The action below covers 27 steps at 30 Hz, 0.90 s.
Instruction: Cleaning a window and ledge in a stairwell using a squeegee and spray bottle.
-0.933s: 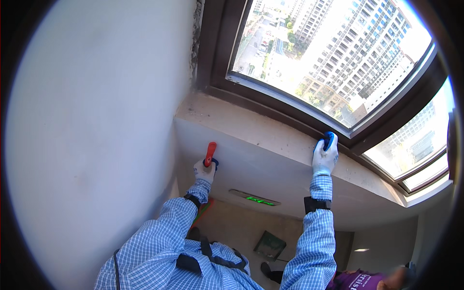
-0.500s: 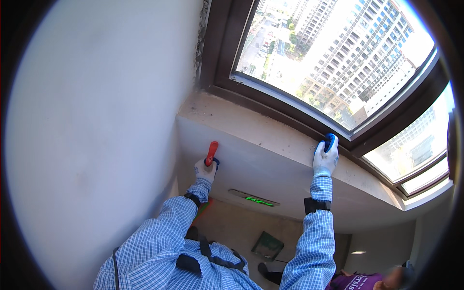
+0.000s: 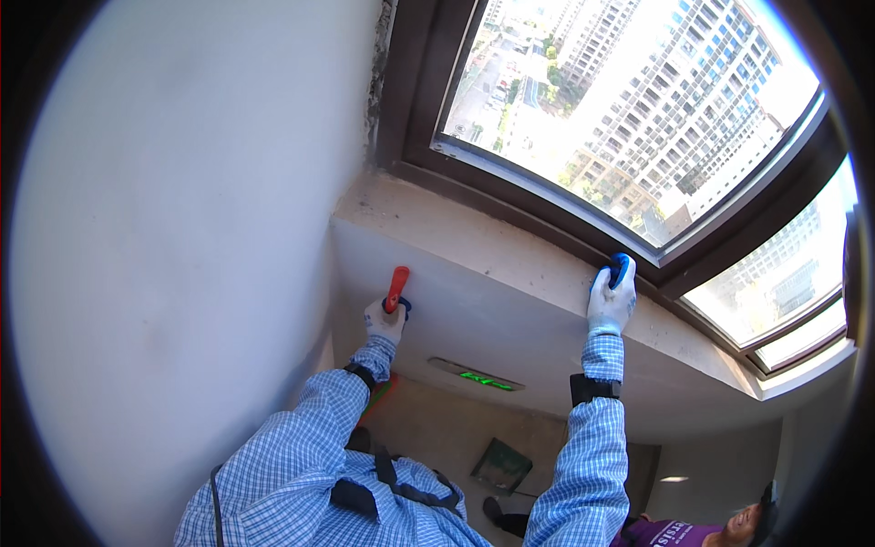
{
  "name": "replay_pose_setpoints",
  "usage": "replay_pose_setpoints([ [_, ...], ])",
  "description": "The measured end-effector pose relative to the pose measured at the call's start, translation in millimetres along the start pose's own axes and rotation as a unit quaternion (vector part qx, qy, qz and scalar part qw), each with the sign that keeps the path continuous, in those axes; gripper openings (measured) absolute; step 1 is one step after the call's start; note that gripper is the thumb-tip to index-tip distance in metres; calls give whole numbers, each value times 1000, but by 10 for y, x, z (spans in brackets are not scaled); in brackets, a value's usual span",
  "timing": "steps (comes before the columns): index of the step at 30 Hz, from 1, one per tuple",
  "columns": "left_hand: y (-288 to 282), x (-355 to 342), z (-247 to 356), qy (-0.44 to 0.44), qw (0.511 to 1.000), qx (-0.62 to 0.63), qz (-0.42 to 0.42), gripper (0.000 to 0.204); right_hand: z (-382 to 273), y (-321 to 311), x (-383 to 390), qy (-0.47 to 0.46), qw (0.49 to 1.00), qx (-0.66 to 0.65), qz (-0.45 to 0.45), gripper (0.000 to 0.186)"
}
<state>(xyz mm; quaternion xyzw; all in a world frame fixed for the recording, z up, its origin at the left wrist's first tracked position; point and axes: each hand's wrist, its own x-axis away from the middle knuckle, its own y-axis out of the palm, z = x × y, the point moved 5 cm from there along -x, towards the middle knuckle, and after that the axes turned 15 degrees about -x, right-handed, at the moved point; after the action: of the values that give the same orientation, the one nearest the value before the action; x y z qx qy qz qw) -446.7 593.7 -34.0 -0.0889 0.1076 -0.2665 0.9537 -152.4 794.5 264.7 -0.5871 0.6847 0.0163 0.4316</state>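
Note:
My left hand, in a white-and-blue glove, is closed on a red-handled tool held upright against the pale surface below the window ledge; the tool's far end is hidden. My right hand, gloved alike, is raised to the dark lower window frame, fingers curled at its edge where it meets the dusty ledge. I cannot make out whether anything small is inside those fingers.
A white wall fills the left. Windows at the upper right show high-rise buildings far below. A green-lit sign is lower down, above a dark green panel. Another person in purple with a dark cap is at the lower right.
Both my hands stay in nearly the same places. The other person at the lower right has moved, so that more of the head and cap shows.

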Motion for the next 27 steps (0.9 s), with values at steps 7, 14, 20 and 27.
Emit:
replay_pose_setpoints([
  [7, -20, 8, -11, 24, 1000, -9, 16, 3, 19, -10, 10, -16, 1000, -17, 0, 26],
  [14, 9, -4, -62, 10, 1000, 16, 3, 4, -26, -31, 5, 10, 1000, -10, -3, 28],
  [20, 26, -27, -94, 26, 999, -29, 3, 3, 38, -20, -4, 5, 1000, -2, 2, 28],
  [27, 12, -23, -67, 0, 1000, 9, -2, 3, -5, -30, -9, 4, 1000, -20, 6, 27],
])
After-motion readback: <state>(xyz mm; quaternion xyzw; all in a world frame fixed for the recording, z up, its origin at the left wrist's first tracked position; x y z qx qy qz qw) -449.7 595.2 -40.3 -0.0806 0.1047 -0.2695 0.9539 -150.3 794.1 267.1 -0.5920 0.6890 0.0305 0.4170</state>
